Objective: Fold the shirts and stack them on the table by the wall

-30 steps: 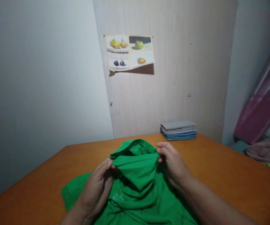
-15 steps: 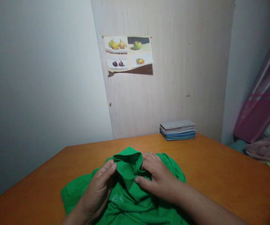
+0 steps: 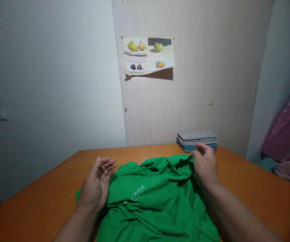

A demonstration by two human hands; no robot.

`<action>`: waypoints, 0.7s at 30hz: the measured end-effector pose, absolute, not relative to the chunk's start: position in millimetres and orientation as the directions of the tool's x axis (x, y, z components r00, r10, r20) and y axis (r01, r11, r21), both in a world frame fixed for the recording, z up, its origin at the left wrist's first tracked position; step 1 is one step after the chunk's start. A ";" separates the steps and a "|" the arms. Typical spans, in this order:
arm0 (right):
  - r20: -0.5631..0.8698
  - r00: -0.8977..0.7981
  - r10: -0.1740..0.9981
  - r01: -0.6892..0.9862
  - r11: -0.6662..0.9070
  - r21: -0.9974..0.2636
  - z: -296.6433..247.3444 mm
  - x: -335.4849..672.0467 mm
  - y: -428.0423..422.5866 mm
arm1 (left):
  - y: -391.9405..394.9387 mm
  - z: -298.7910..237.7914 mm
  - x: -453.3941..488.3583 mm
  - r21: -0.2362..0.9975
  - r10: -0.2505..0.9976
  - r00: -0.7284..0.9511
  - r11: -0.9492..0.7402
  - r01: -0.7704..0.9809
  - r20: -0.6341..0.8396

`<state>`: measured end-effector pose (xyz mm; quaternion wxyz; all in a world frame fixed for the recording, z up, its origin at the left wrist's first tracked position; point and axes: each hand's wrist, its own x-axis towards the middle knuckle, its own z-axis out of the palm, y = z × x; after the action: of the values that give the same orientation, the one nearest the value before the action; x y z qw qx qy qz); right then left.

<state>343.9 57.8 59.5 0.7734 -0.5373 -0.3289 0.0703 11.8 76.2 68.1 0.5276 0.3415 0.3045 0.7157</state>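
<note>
A crumpled green shirt (image 3: pixel 157 201) with small white lettering on it lies spread in front of me. At its left side, my left hand (image 3: pixel 96 185) is raised with the palm turned inward. Its fingers are loosely curled and apart, with no cloth visible in them. My right hand (image 3: pixel 206 166) pinches the shirt's far right edge between thumb and fingers and lifts that cloth slightly. Folds hide the rest of the shirt's shape, and its near part runs out of the bottom of the view.
The shirt lies on an orange-brown table (image 3: pixel 46 191). A stack of folded cloths (image 3: pixel 196 137) sits at the table's back right, just beyond my right hand. A fruit picture sheet (image 3: pixel 148 55) hangs on the wall. Pink fabric (image 3: pixel 283 137) is at the far right.
My hands have moved apart from the bunched collar opening, the left outward and off the cloth, the right toward the far right. The shirt is spread wider and its lettering shows more.
</note>
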 end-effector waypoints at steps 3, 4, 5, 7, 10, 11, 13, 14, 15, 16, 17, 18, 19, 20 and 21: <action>0.717 0.523 0.462 0.541 0.470 -0.698 57.8 325.3 41.8 | 82.1 68.7 3.2 0.790 0.936 -0.303 -0.322 -0.521 0.181; 0.771 0.385 0.508 0.594 0.502 -0.628 56.9 316.6 35.3 | 83.9 68.4 0.8 0.793 0.928 -0.325 -0.333 -0.510 0.180; 0.798 0.226 0.559 0.631 0.540 -0.557 55.4 307.6 29.4 | 85.7 68.0 -1.4 0.799 0.921 -0.345 -0.341 -0.494 0.180; 0.764 -0.086 0.639 0.685 0.595 -0.420 50.7 291.9 21.2 | 89.2 66.4 -5.1 0.819 0.905 -0.381 -0.358 -0.448 0.187; 0.590 -0.343 0.731 0.759 0.585 -0.284 41.1 279.7 20.8 | 93.9 63.3 -9.6 0.850 0.881 -0.429 -0.374 -0.370 0.201; 0.539 -0.361 0.761 0.779 0.564 -0.275 38.5 278.9 23.1 | 95.2 62.2 -10.8 0.858 0.877 -0.437 -0.372 -0.353 0.201; 0.497 -0.331 0.803 0.779 0.529 -0.337 36.4 281.1 28.4 | 97.6 60.3 -12.7 0.871 0.873 -0.445 -0.366 -0.329 0.199; 0.509 -0.279 0.814 0.751 0.516 -0.412 37.4 283.6 30.7 | 98.6 59.6 -13.6 0.874 0.870 -0.450 -0.367 -0.318 0.202; 0.535 -0.196 0.822 0.700 0.499 -0.510 39.5 287.0 32.4 | 99.5 59.0 -14.3 0.877 0.865 -0.457 -0.372 -0.304 0.208; 0.557 -0.078 0.827 0.621 0.477 -0.622 42.6 291.1 33.7 | 100.4 58.6 -15.0 0.878 0.855 -0.469 -0.384 -0.284 0.222; 0.556 0.066 0.829 0.515 0.449 -0.731 46.2 296.0 34.7 | 101.1 58.3 -15.6 0.879 0.841 -0.484 -0.400 -0.258 0.241; 0.523 0.220 0.823 0.393 0.416 -0.820 49.8 302.0 36.1 | 101.7 58.2 -16.2 0.880 0.825 -0.500 -0.417 -0.227 0.263; 0.470 0.370 0.801 0.272 0.391 -0.879 52.7 309.0 38.1 | 102.2 58.1 -16.6 0.881 0.809 -0.513 -0.433 -0.192 0.286; 0.420 0.493 0.762 0.169 0.389 -0.905 54.6 316.9 41.2 | 102.4 57.9 -16.8 0.882 0.796 -0.522 -0.444 -0.157 0.308; 0.379 0.583 0.719 0.097 0.402 -0.911 55.3 325.7 45.5 | 102.5 57.5 -16.8 0.885 0.789 -0.523 -0.448 -0.127 0.324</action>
<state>325.7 45.5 55.3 0.7331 -0.5041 -0.4044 0.2120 -16.8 102.5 57.5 0.3017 0.3843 0.4302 0.7591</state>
